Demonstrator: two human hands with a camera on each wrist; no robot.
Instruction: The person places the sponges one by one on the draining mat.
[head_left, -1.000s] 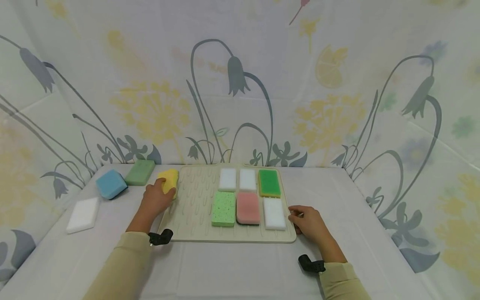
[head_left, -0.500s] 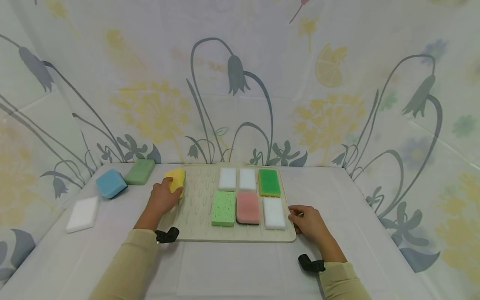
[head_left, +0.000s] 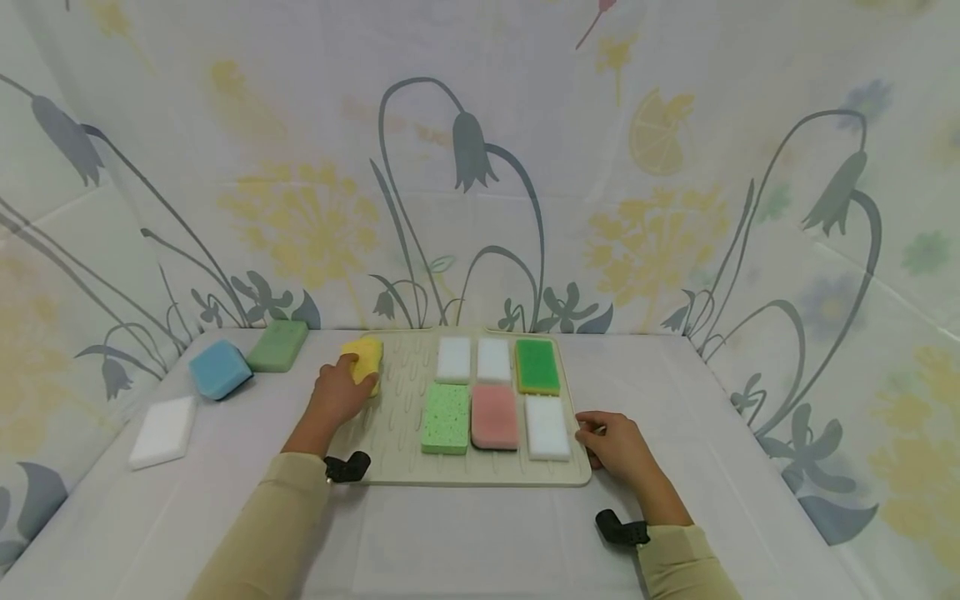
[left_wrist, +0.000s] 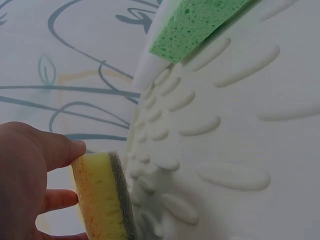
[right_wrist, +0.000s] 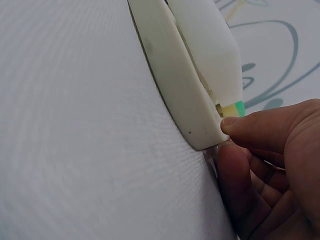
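Note:
My left hand (head_left: 339,395) grips a yellow sponge (head_left: 366,360) between thumb and fingers at the mat's far left corner. In the left wrist view the sponge (left_wrist: 100,197) shows a grey scouring layer facing the mat; whether it touches is unclear. The cream ridged mat (head_left: 390,433) carries two rows of sponges: white sponges and a green-topped one (head_left: 537,367) behind, then a speckled light green sponge (head_left: 446,419), a pink one (head_left: 495,417) and a white one (head_left: 547,427) in front. My right hand (head_left: 615,442) pinches the mat's right edge (right_wrist: 195,120) between thumb and finger.
Left of the mat, on the white-covered table (head_left: 450,542), lie a blue sponge (head_left: 220,369), a dull green sponge (head_left: 277,346) and a white sponge (head_left: 162,432). A flower-printed cloth (head_left: 480,208) hangs behind and at both sides.
My left hand has moved right with the yellow sponge, from beside the mat's left edge to over its far left corner. The right hand stays at the mat's right edge.

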